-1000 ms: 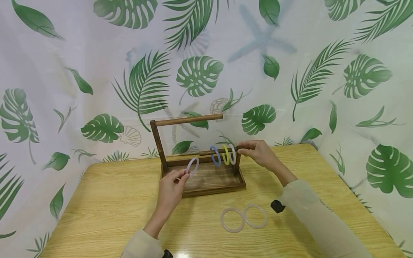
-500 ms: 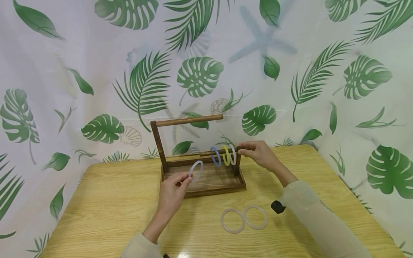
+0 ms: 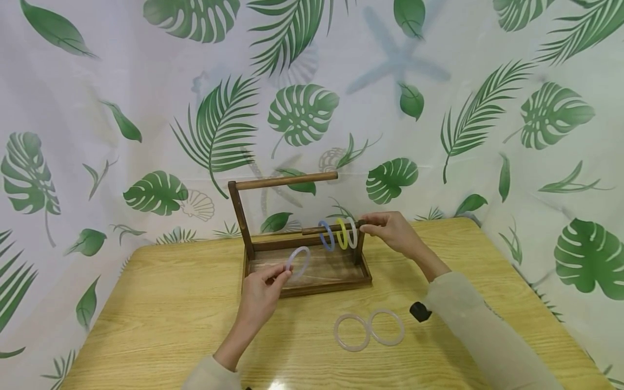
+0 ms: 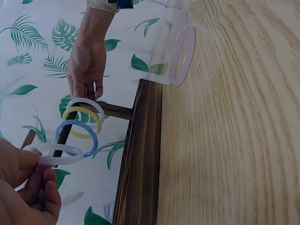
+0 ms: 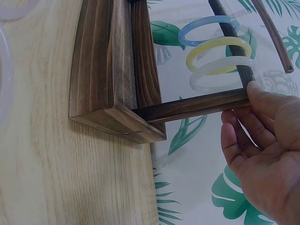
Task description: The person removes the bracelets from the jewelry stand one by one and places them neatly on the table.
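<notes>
My left hand (image 3: 263, 290) pinches a pale translucent ring (image 4: 61, 160) between thumb and fingers. The ring is tilted in front of the lower wooden bar's free end, and overlaps the bar in the left wrist view. On that lower bar (image 3: 312, 231) of a dark wooden rack (image 3: 322, 287) hang a blue ring (image 4: 97, 140), a yellow ring (image 5: 206, 45) and a whitish ring (image 5: 225, 61), the whitish one nearest the post. My right hand (image 3: 390, 230) grips the post's top (image 5: 239, 99), where the bar joins it, with thumb and fingertips.
Two pale pinkish rings, a left one (image 3: 351, 350) and a right one (image 3: 403, 329), lie side by side on the wooden table (image 3: 161, 319) in front of the rack. A higher bar (image 3: 287, 181) reaches right from the rack's left post. A leaf-patterned cloth (image 3: 312, 49) hangs behind.
My left hand has shifted slightly right with the pale ring, which now sits a little lower and further right in front of the rack. My right hand and the hanging rings stay put.
</notes>
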`<control>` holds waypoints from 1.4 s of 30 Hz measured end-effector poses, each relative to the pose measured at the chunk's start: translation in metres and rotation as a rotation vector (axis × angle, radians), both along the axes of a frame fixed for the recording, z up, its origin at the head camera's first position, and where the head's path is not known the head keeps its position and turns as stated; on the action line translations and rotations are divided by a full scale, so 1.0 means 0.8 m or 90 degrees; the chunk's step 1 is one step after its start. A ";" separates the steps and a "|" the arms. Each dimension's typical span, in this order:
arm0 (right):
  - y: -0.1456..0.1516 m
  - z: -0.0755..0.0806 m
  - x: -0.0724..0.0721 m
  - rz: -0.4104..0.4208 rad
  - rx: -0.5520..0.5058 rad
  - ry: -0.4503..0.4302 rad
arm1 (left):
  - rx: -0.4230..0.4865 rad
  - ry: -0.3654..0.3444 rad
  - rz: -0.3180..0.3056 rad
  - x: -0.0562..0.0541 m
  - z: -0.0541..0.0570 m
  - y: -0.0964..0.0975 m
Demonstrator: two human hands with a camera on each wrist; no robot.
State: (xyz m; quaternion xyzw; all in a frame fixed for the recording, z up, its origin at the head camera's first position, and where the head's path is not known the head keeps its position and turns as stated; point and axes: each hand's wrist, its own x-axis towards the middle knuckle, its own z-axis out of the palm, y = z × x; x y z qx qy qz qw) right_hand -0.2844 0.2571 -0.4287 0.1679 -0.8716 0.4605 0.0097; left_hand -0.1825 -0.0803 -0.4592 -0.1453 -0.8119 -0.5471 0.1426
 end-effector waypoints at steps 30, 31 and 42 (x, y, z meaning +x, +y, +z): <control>0.001 0.001 0.001 -0.007 0.002 -0.010 | -0.044 -0.154 -0.158 0.033 -0.015 0.007; 0.001 0.001 0.002 -0.006 -0.001 -0.013 | -0.042 -0.164 -0.164 0.035 -0.016 0.007; 0.003 -0.002 0.001 -0.001 0.004 -0.001 | -0.015 -0.251 -0.198 0.052 -0.027 0.005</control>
